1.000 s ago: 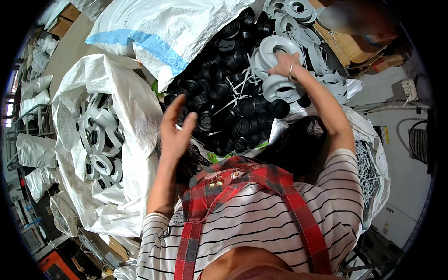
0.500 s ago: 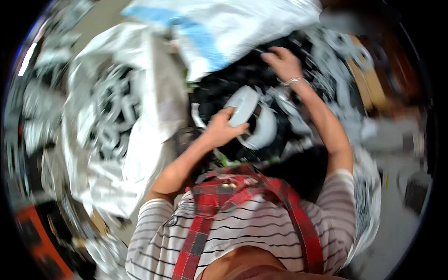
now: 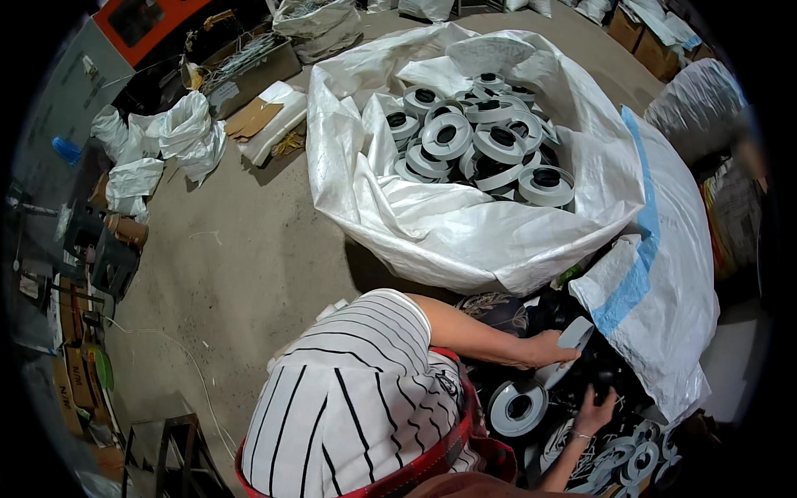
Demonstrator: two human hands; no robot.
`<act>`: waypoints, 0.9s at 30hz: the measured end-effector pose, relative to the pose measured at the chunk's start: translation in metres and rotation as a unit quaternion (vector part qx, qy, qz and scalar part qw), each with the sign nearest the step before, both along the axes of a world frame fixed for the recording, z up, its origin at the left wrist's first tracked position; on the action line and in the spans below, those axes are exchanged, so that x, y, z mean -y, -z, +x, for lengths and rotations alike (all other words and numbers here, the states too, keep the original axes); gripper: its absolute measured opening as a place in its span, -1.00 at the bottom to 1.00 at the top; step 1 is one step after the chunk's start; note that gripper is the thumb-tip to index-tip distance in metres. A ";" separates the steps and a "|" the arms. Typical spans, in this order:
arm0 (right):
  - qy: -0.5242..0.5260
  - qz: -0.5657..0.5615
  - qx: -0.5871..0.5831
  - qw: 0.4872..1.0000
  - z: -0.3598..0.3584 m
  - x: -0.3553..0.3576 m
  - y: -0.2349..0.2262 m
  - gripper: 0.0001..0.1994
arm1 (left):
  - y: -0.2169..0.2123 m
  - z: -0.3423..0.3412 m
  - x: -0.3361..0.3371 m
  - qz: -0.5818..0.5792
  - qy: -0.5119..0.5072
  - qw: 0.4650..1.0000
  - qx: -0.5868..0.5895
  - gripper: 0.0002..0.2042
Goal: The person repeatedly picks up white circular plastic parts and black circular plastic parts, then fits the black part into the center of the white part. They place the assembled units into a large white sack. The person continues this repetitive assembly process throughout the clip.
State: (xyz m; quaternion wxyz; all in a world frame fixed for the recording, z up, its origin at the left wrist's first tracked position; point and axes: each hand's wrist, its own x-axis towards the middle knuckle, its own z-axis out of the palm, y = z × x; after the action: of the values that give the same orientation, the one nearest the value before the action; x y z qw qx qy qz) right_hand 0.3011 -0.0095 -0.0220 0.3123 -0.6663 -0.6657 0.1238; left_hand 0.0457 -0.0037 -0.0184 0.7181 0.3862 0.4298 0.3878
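Note:
My left hand [image 3: 550,349] grips a grey plastic flanged ring [image 3: 576,334] by its edge, holding it tilted. Below and to the right, my right hand [image 3: 594,412] has its fingertips around a small black round plastic part [image 3: 605,379], above a dark heap of black parts. Beside my forearm lies another grey flanged ring [image 3: 518,408] with a black core in its middle. More grey rings [image 3: 639,461] are piled at the lower right, close to my right wrist.
A big white woven sack [image 3: 465,241] ahead holds several grey rings with black cores. Another white sack with a blue stripe [image 3: 633,290] borders the black heap on the right. Bags, cartons and a metal frame [image 3: 170,456] stand around the concrete floor [image 3: 249,249].
My view has swung left, so the big sack now sits ahead. The left hand still holds a grey ring; the right hand, earlier apparently empty over the black heap, now has a black part at its fingertips.

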 end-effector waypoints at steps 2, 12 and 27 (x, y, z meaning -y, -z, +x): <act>-0.148 0.004 -0.051 0.988 -0.035 0.029 -0.019 -0.52 | 0.001 0.008 0.005 -0.055 -0.001 0.995 0.089 -0.67; -0.159 -0.016 0.042 0.986 -0.118 0.072 -0.097 -0.28 | -0.045 -0.038 0.036 0.139 0.106 0.984 -0.032 -0.63; -0.389 0.078 0.263 0.879 -0.115 0.099 -0.111 -0.51 | -0.048 -0.045 0.046 -0.002 0.183 0.975 -0.123 -0.63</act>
State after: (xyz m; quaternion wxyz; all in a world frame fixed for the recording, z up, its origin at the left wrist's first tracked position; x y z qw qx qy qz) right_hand 0.1858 -0.1087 0.0893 0.1034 -0.3351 -0.9365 0.0028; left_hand 0.0003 -0.0501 0.0296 0.7198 0.5014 0.4373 0.1981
